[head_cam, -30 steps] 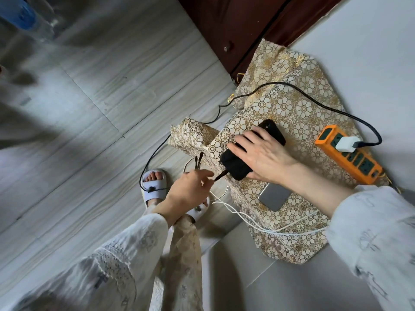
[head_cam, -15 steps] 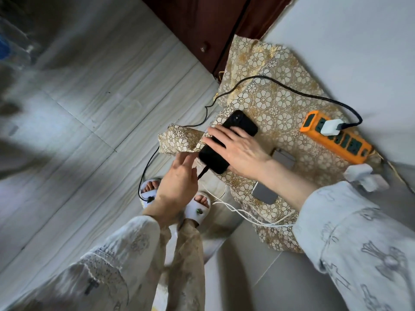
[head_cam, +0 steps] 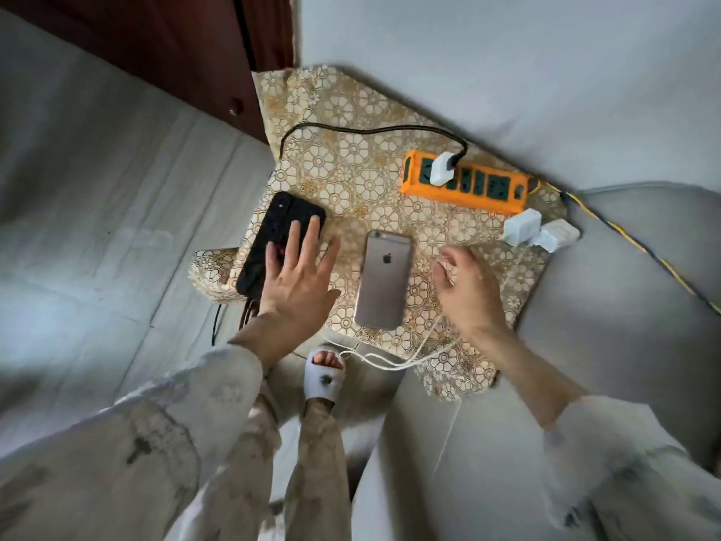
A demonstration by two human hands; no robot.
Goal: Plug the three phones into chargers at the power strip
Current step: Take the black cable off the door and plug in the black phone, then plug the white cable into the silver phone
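A black phone (head_cam: 273,232) lies on the gold-patterned cloth (head_cam: 351,169) at its left edge, with a black cable (head_cam: 215,326) hanging below its near end. My left hand (head_cam: 298,283) rests flat on it, fingers spread. A grey phone (head_cam: 384,279) lies face down in the middle. My right hand (head_cam: 468,294) hovers to its right over a white cable (head_cam: 394,363), fingers loosely curled, holding nothing. The orange power strip (head_cam: 480,193) lies at the back with one white charger (head_cam: 443,169) plugged in. Two loose white chargers (head_cam: 524,226) sit beside it. I see no third phone.
The cloth covers a low surface between a grey wall (head_cam: 507,52) and a dark wooden door (head_cam: 175,52). A yellow-black cord (head_cam: 643,247) runs off to the right. My sandalled foot (head_cam: 325,374) stands just below the cloth's near edge, on the pale floor (head_cam: 97,228).
My right hand let go of the black phone and moved right past the grey phone. My left hand left the cable end and now lies flat on the black phone.
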